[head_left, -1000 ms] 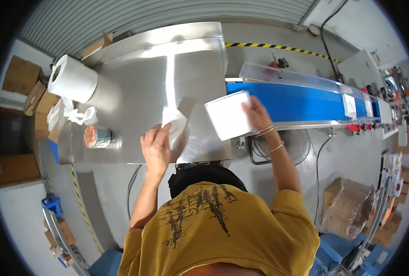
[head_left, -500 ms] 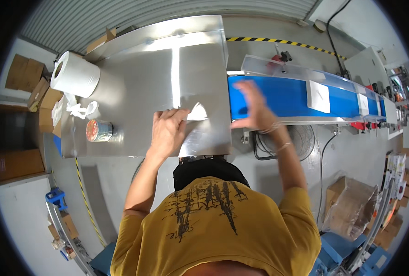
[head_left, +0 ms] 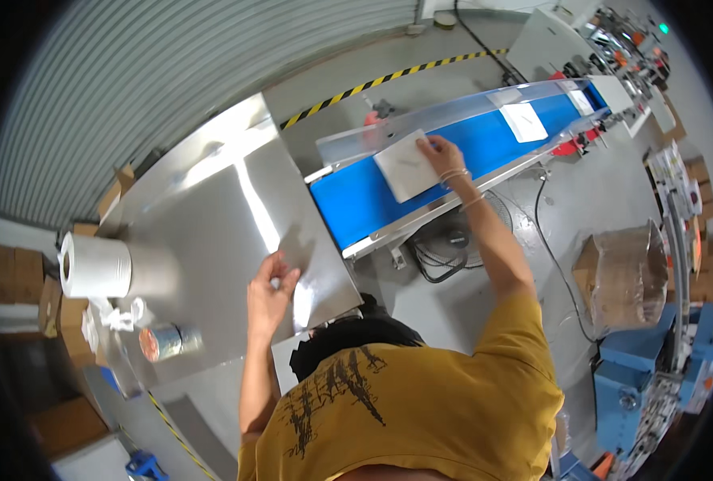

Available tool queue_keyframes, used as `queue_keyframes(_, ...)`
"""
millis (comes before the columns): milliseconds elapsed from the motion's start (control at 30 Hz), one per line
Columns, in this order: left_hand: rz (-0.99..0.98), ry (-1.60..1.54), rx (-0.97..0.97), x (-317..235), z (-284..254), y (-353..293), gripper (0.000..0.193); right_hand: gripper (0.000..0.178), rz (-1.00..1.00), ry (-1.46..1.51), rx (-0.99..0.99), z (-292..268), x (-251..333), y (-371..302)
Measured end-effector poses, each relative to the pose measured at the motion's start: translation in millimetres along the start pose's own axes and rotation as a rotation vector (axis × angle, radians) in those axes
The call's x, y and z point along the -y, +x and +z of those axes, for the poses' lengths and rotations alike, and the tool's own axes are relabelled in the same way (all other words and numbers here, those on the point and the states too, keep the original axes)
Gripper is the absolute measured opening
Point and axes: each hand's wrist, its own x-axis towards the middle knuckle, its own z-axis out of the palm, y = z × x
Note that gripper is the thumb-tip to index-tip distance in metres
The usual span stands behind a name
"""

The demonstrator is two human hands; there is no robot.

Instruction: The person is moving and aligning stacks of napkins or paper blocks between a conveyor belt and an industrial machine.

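With thumb and fingers, my right hand (head_left: 443,156) grips the upper right corner of a flat, white square packet (head_left: 406,170). This packet, bearing a small grey mark, lies tilted over the near part of the blue conveyor belt (head_left: 348,204). Farther along the belt are a second white packet (head_left: 523,122) and a third (head_left: 580,100). My left hand (head_left: 270,295) hovers at the steel table (head_left: 204,264) near its right edge. Its fingers are bent, the thumb stands apart from them, and nothing can be made out between them.
A large white roll (head_left: 96,266) and a roll of tape (head_left: 160,343) sit at the table's left, beside crumpled white plastic (head_left: 120,314). A clear guard (head_left: 356,144) lines the belt's far side. Below the belt stands a floor fan (head_left: 453,248); a carton with plastic (head_left: 625,276) lies right.
The view has turned toward the belt. My right hand has closed on a white packet there. A white patch beside my left fingers no longer shows, and that hand's thumb and fingers have parted.
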Motion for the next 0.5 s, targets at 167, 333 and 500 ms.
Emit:
queue_keyframes(167,0.013,0.052,0.057,8,12,-6,0.04,0.05,-0.101,-0.26,-0.438,-75,-37,42)
queue_keyframes(333,0.004,0.014,0.215,35,38,-23,0.027,0.043,-0.287,-0.116,-0.928,-84,-37,-56)
queue_keyframes(500,0.479,0.035,0.128,51,63,-33,0.022,0.043,0.069,-0.117,-1.189,-18,-104,-238)
